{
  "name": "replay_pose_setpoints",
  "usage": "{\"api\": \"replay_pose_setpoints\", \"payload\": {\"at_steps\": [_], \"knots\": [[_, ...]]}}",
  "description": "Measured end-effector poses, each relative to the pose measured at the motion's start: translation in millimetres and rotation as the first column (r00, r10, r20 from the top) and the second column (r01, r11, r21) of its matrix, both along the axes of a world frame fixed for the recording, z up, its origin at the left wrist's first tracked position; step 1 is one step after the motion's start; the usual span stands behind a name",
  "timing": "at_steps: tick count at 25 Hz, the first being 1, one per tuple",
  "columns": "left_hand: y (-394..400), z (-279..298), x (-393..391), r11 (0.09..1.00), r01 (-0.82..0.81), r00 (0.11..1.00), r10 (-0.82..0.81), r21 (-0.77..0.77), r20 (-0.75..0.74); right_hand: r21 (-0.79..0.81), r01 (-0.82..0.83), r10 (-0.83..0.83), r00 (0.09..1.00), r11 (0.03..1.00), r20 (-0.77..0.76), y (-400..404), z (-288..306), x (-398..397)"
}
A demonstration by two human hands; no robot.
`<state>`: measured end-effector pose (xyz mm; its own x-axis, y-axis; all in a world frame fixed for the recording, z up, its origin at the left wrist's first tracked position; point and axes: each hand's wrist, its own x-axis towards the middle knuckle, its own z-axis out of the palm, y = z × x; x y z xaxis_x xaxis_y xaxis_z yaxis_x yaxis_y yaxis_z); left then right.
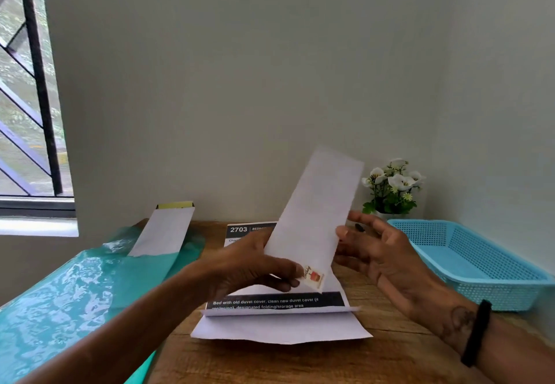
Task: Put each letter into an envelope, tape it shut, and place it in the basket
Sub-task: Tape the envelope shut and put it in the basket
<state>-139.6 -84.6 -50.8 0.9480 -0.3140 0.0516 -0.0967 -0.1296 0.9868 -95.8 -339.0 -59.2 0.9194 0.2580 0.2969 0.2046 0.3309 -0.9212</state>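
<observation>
The left hand [255, 263] pinches the envelope [315, 212] near its stamped corner; the right hand [378, 248] hovers beside it, fingers relaxed. Light, floppy paper, best held by its edges.

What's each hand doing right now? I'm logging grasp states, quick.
Left hand: pinches the stamped white envelope, holding it up.
Right hand: open, fingers spread beside the envelope, holding nothing.

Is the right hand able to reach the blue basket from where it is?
Probably yes. The right hand is open and holds nothing, and the blue basket sits just to its right on the table with nothing between them.
</observation>
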Motion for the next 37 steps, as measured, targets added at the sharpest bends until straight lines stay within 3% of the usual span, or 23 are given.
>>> {"api": "replay_pose_setpoints", "payload": {"at_steps": [2, 5, 11, 15, 20, 24, 27, 29, 31, 34, 37], "knots": [[8, 5, 2, 1.000, -0.003, 1.000, 0.003, -0.023, 0.019, 0.051, 0.016, -0.014, 0.999, 0.999, -0.042, -6, 3, 3], [22, 11, 7, 0.979, -0.109, 0.993, 0.115, -0.174, 0.023, 0.036, 0.009, -0.006, 0.998, 0.999, -0.069, -6, 2, 2], [43, 16, 19, 0.818, -0.380, 0.918, 0.390, -0.432, -0.069, 0.299, 0.131, -0.071, 0.977, 0.945, -0.203, -11, 9, 7], [52, 17, 20, 0.689, -0.534, 0.827, 0.547, -0.490, -0.132, 0.098, 0.231, -0.212, 0.961, 0.968, -0.177, -11, 1, 15], [60, 17, 21, 0.530, -0.617, 0.736, 0.651, -0.582, -0.187, -0.212, 0.147, -0.161, 0.986, 0.966, -0.050, -14, 1, 15], [61, 19, 22, 0.454, -0.635, 0.717, 0.647, -0.625, -0.258, -0.372, 0.112, -0.077, 0.991, 0.921, 0.108, -19, 8, 15], [60, 22, 21, 0.422, -0.578, 0.767, 0.572, -0.698, -0.290, -0.435, 0.116, -0.030, 0.980, 0.893, 0.199, -20, 13, 9], [56, 25, 19, 0.463, -0.497, 0.833, 0.492, -0.734, -0.254, -0.422, 0.151, -0.060, 0.973, 0.894, 0.221, -16, 15, 5], [46, 27, 14, 0.580, -0.402, 0.897, 0.406, -0.709, -0.176, -0.391, 0.198, -0.107, 0.965, 0.899, 0.241, -13, 19, -2], [20, 29, 3, 0.828, -0.227, 0.956, 0.289, -0.512, 0.044, -0.346, 0.290, -0.189, 0.936, 0.892, 0.297, -19, 26, -17], [-23, 42, -6, 0.905, -0.205, 0.959, 0.262, -0.372, 0.110, -0.266, 0.403, -0.327, 0.900, 0.876, 0.288, -42, 38, -33]]}}
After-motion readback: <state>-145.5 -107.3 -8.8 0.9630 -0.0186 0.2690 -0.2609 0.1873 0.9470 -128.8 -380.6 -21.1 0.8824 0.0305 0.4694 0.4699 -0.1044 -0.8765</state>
